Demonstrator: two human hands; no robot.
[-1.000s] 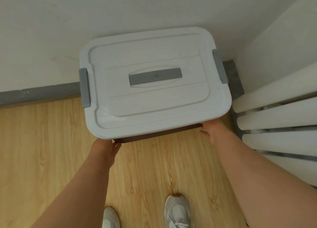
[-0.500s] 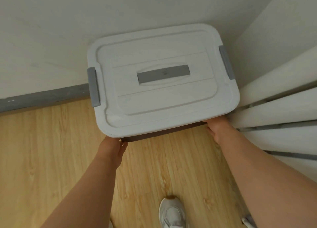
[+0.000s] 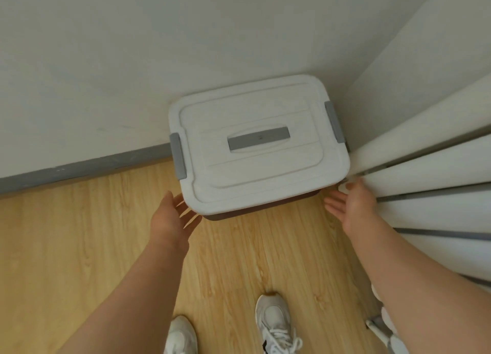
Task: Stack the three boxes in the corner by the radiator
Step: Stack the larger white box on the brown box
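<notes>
The storage box [image 3: 259, 146], a dark-bodied plastic bin under a white lid [image 3: 212, 130], sat on the wood-look floor [image 3: 79, 247] in the corner, just ahead of both hands, neither of which held it. Nearest the camera, two white sneakers [image 3: 276, 324] stood on the planks between the forearms. The left hand [image 3: 170, 218] was open with fingers spread, its fingertips just beside the box's near left corner; whether they touched it could not be told. The right hand [image 3: 353, 207] was likewise open, palm turned inward, just off the near right corner and close against the white radiator [image 3: 425, 183]. Beyond the fingers, the lid showed a gray recessed handle [image 3: 259, 141] at its centre, a gray latch [image 3: 178, 155] on the side past the left hand and another latch [image 3: 334, 121] on the radiator side. Behind the box ran a gray baseboard [image 3: 79, 167] under the white wall [image 3: 159, 47].
</notes>
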